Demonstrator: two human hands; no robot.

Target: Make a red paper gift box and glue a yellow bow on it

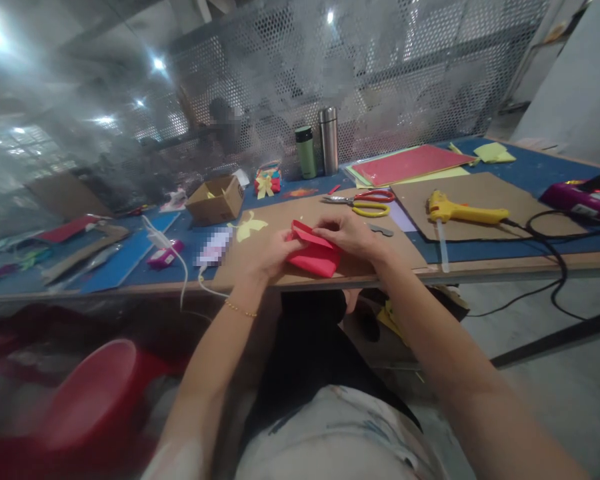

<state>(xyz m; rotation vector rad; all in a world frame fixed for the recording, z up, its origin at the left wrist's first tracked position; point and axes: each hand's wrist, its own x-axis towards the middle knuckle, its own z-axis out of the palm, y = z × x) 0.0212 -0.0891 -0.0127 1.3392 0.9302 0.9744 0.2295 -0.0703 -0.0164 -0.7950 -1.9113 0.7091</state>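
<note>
- Red folded piece (316, 259): held between the 2 hands, above the front part of a brown cardboard sheet (235, 260); contact with the sheet cannot be told. Landmark for all places below; sides are the worker's own.
- Left hand (274, 255): grasping the left edge of the red folded piece, thumb towards its upper fold.
- Right hand (350, 233): fingers bent, grasping the upper right part of the same piece.
- Form: soft-looking, matt, with a raised flap along the top and a broader panel below; paper or felt, I cannot tell which.
- Left of the landmark: pale yellow cut-out (251, 229), thin, flat, with curved lobes; farther left, an open cardboard box (216, 201) with straight walls.
- Beyond and right of it: scissors (354, 201) with looped red and yellow handles.
- Well to its right: yellow plastic glue gun (470, 212), a translucent stick beside it.
- Beyond it: green cup (306, 155), dark-lidded, and brushed-metal flask (329, 143), both cylindrical and upright.
</note>
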